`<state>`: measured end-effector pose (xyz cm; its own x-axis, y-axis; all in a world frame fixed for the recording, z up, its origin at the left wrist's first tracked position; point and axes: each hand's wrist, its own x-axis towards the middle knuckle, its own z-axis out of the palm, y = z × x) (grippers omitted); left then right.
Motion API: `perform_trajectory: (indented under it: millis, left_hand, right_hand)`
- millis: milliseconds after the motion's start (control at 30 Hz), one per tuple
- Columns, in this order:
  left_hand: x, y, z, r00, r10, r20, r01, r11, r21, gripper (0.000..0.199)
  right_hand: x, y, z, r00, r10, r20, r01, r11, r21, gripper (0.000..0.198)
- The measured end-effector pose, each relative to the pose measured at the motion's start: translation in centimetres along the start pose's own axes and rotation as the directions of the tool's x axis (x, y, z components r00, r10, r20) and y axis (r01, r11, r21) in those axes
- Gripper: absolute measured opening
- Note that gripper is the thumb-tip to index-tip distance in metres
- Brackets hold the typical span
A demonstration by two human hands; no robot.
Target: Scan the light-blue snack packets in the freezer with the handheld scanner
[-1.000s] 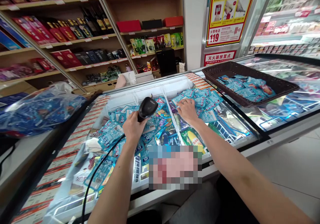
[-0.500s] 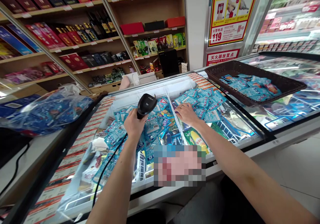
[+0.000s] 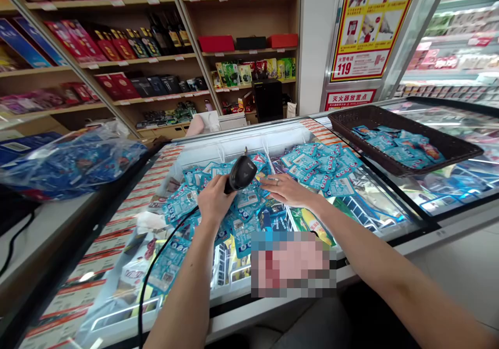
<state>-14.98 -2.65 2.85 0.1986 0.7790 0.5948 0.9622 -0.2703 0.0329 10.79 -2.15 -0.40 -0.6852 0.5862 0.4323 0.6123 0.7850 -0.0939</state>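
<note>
My left hand [image 3: 213,201] is wrapped round a black handheld barcode scanner [image 3: 242,173], its head tilted over the heap of packets. A black cable [image 3: 153,268] runs from it down beside my left forearm. My right hand [image 3: 287,189] is just right of the scanner, fingers stretched out to the left above the packets; nothing shows in its grip. Beneath both hands, small blue packets [image 3: 247,228] lie spread on the glass top of a chest freezer [image 3: 237,310]. More blue packets [image 3: 323,163] are piled beyond my right hand.
A dark brown woven basket [image 3: 351,117] with several blue packets stands at the right. To the left lies a clear plastic bag [image 3: 89,156] full of blue packets. Shelves [image 3: 241,26] of boxes and bottles line the back. Another person's arm [image 3: 196,125] shows behind the freezer.
My right hand has moved left from the right-hand pile toward the scanner, fingers now stretched out. The scanner has turned and shifted slightly right in my left hand. The view has tilted up slightly.
</note>
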Motion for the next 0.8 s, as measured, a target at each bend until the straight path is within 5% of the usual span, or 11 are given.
perform_trajectory:
  millis: [533,800]
  left_hand:
    - [-0.5,-0.9,0.2,0.999,-0.003,-0.047,0.001,0.999,-0.038,0.031]
    - [-0.5,-1.1,0.2,0.999,0.012,-0.053,-0.014,0.999,-0.048,0.032]
  right_hand:
    - [0.4,0.2,-0.1,0.950,0.292,-0.111,-0.284,0.955,0.085,0.032]
    - [1.0,0.8,1.3,0.985,0.165,-0.057,-0.160,0.983,0.086,0.038]
